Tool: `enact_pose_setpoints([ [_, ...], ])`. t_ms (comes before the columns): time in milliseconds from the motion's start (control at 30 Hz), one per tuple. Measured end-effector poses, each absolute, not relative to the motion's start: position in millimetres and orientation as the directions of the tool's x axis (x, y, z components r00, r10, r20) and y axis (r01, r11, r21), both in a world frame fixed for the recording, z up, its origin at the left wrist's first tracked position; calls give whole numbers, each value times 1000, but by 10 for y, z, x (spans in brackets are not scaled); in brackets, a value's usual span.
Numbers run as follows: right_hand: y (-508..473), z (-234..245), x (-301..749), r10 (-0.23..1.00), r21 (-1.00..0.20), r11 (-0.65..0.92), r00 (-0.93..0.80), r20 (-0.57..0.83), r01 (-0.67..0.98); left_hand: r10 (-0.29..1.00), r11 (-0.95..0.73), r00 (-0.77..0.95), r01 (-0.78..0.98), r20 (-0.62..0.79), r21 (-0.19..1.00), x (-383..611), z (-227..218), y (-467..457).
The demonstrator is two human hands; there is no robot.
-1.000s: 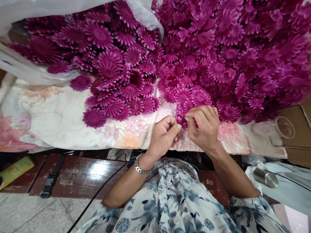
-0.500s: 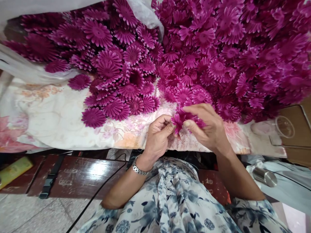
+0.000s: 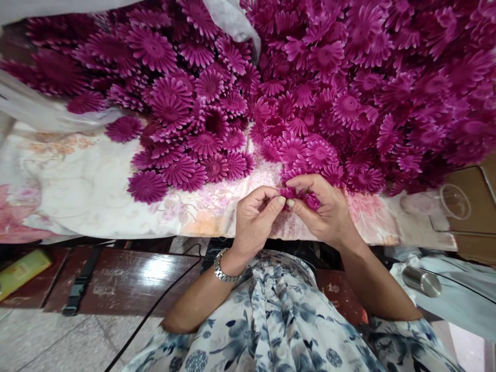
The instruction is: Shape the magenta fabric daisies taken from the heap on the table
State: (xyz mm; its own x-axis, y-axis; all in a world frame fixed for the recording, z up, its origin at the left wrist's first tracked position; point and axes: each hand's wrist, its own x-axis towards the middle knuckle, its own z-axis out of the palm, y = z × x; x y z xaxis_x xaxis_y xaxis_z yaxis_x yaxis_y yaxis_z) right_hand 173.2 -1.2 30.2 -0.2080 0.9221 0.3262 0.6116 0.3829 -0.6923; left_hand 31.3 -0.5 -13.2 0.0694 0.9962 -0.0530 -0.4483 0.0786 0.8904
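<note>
My left hand (image 3: 256, 219), with a metal watch on its wrist, and my right hand (image 3: 323, 209) meet at the near edge of the table. Both pinch a small magenta fabric flower (image 3: 294, 194) between thumb and fingers. The flower is mostly hidden by the fingers. Just beyond my hands lies a big heap of the same magenta daisy-shaped flowers (image 3: 349, 88). A flatter spread of darker flowers (image 3: 182, 113) lies to the left.
A pale floral cloth (image 3: 77, 191) covers the table. White plastic sheeting (image 3: 34, 108) lies at the back left. A clear plastic cup (image 3: 454, 203) and a cardboard box (image 3: 475, 206) stand at the right. A metal cylinder (image 3: 422, 281) lies low right.
My right hand lifted a flower clear of the pile half a second ago, then came back down; both hands have now closed together around it.
</note>
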Motion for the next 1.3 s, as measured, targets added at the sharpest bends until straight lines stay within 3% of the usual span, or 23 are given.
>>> enact_pose_setpoints([
  [233, -15, 280, 1729, 991, -939, 83, -131, 41, 334, 994, 97, 94, -506, -57, 857, 314, -96, -13],
  [367, -19, 283, 1727, 982, -959, 138, -159, 100, 248, 993, 105, 102, -533, -59, 840, 332, -79, -19],
  [500, -32, 295, 1709, 973, -907, 230, -108, 204, 352, 987, 148, 127, -516, -95, 844, 334, -85, -27],
  [700, -24, 294, 1723, 935, -751, 352, -169, 312, 559, 976, 195, 184, -526, -113, 828, 297, -82, -38],
  [1000, 5, 282, 1702, 899, -623, 415, -191, 395, 663, 945, 288, 296, -550, -140, 784, 326, -89, -45],
  [1167, -11, 274, 1689, 877, -520, 459, -272, 397, 720, 957, 278, 226, -562, -179, 779, 343, -57, -20],
  [1300, -18, 272, 1686, 826, -458, 511, -269, 495, 727, 959, 280, 196, -570, -204, 772, 342, -43, -3],
])
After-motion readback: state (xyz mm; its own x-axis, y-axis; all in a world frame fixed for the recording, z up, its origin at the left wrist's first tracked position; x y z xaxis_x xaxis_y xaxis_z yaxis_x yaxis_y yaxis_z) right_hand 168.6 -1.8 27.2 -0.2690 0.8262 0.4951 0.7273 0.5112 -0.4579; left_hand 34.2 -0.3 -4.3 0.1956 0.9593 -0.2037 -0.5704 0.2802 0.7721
